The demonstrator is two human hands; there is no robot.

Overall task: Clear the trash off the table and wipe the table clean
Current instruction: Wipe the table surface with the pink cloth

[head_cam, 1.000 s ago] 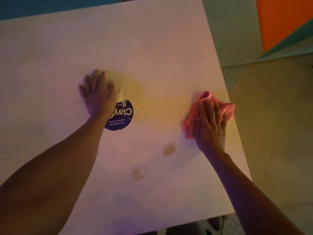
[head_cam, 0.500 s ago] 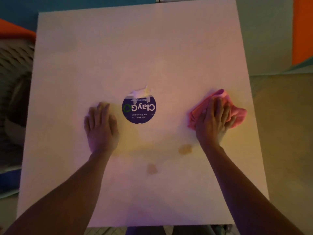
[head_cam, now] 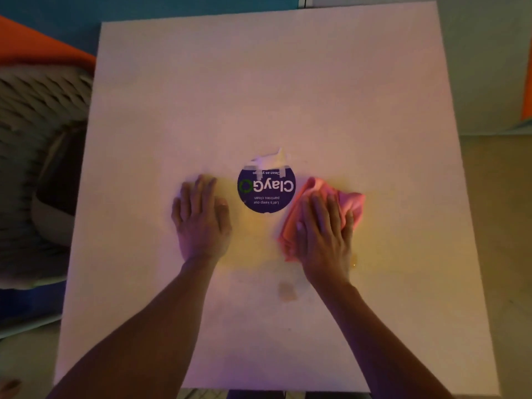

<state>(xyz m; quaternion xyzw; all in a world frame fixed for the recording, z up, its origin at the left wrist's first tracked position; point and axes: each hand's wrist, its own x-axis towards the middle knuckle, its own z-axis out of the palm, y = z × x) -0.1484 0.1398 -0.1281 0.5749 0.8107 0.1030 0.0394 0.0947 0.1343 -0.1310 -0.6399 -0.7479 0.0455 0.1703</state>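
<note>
Two bare forearms and two bare hands, seen from above

Left hand [head_cam: 201, 220] and right hand [head_cam: 325, 234] without gloves, without rings on the visible fingers, without watch or bracelet at the wrists behind them. Nails short and plain, no polish to be seen. No sleeve anywhere along the forearms, from behind the fingers back to the lower edge of the view. Lit by dim light, pink to yellow. No marks or tattoos visible.
</note>
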